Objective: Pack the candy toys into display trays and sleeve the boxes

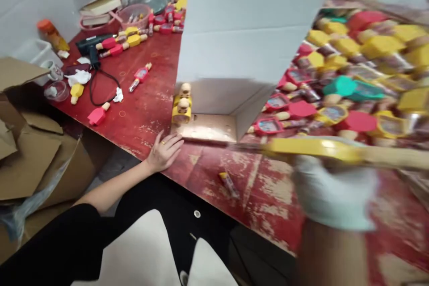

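My left hand (165, 152), bare with a ring, lies on the red table with its fingers stretched out, their tips at the near left corner of an open cardboard box (214, 128). Inside the box's left end stand yellow toys with round tan knobs (182, 109). My right hand (330, 192), in a whitish glove, is closed round a yellow toy with a tan end (311, 148). Motion blurs that hand and the toy, whose dark, narrow tip points left toward the box's front edge. The box's tall white flap (248, 31) rises behind.
Red, yellow and green toys (355, 85) are heaped on the right. A small yellow-capped tube (229, 184) lies near the table's front edge. At the left are a heat gun (92, 47), a pink basket (136, 15) and cardboard cartons (36, 152).
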Motion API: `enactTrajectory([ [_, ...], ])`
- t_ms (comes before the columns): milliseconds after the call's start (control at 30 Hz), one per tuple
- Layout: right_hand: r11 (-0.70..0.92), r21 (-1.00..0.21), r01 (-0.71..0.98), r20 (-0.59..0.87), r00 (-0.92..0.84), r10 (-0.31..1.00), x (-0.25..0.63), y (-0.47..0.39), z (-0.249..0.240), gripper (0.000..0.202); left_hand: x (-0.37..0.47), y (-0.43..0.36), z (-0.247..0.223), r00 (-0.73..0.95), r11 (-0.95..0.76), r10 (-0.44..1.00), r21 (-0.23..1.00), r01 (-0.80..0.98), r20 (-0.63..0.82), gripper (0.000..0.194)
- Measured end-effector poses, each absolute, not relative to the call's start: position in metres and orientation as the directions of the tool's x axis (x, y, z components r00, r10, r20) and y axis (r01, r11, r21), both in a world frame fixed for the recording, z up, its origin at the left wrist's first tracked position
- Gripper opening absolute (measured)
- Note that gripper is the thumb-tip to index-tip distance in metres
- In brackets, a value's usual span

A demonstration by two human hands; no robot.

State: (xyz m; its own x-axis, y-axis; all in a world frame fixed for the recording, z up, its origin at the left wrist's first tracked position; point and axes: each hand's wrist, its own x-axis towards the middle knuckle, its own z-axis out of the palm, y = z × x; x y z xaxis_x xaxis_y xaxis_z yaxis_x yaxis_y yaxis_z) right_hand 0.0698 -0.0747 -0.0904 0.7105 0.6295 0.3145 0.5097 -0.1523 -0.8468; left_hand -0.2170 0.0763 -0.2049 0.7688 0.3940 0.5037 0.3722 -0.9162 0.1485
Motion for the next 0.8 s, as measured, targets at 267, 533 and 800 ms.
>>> enactTrajectory([
  [267, -0.093, -0.918, 0.386, 0.107, 0.465, 0.879, -0.013, 0.013, -0.113, 0.044, -0.219, 0.064, -0.203, 0.778, -0.895, 0.442, 0.282, 0.346, 0.446, 0.029],
  [533, -0.079, -0.733, 0.676, 0.091, 0.212, 0.973, -0.009, 0.038, -0.096, 0.040, -0.217, 0.066, -0.211, 0.750, -0.888, 0.443, 0.358, 0.289, 0.491, 0.028],
  [800, 0.166, -0.616, 0.770, 0.217, -0.036, 0.975, -0.028, 0.038, -0.105, 0.025, -0.218, 0.068, -0.213, 0.749, -0.884, 0.456, 0.344, 0.317, 0.480, 0.028],
])
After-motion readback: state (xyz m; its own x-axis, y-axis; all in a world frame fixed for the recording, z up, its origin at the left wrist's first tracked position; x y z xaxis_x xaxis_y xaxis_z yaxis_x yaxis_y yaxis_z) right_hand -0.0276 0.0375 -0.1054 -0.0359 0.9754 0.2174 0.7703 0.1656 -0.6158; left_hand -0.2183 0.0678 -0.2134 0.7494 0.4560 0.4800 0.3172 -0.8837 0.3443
